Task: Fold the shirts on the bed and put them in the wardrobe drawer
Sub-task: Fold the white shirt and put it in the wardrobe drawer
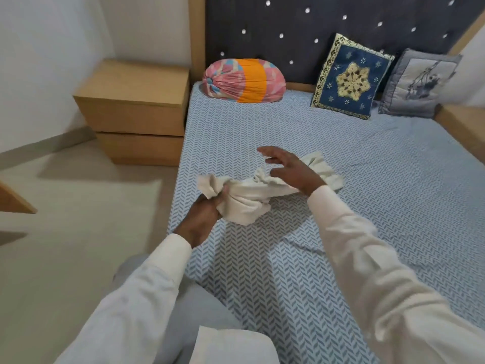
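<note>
Mid-frame we've got the crumpled cream cotton shirt (252, 198) bunched up on the blue herringbone bed sheet (367, 206). Our left hand (203, 210) grips its left end in a fist, while our right hand (291, 170) hovers over it, fingers spread and holding nothing.

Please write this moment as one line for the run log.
left hand: grips bunched cream shirt | right hand: open, over shirt | shirt: crumpled, partly on bed | fold: not yet done
</note>
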A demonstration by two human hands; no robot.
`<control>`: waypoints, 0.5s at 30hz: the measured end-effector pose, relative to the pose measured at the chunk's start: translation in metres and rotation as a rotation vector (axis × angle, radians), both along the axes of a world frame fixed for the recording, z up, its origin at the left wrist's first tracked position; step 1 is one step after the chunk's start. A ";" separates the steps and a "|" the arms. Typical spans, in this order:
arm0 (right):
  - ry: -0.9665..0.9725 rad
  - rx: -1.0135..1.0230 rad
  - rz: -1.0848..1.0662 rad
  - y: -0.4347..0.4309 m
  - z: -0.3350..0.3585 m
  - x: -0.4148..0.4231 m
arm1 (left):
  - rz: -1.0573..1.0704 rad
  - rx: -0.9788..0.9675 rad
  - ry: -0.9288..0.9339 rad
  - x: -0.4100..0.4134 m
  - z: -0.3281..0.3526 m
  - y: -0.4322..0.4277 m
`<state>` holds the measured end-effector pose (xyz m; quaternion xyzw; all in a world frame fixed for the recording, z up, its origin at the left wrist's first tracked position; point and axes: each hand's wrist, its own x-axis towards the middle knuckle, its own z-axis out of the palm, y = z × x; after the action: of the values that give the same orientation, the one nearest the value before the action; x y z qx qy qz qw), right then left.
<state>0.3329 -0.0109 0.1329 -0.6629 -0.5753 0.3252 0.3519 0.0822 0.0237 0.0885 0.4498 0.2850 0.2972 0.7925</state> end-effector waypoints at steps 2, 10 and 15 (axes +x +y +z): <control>-0.176 -0.185 0.214 0.006 0.010 -0.012 | -0.049 -0.114 -0.115 -0.016 0.028 0.004; -0.074 -0.478 0.368 0.034 0.029 -0.073 | -0.052 -0.109 0.042 -0.063 0.077 0.016; 0.205 0.153 -0.258 0.047 0.067 -0.045 | 0.060 0.144 0.251 -0.102 0.074 0.039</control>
<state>0.2880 0.0357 0.1996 -0.6659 -0.4697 0.2985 0.4968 -0.0200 0.0627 0.1628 0.5304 0.3732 0.2818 0.7071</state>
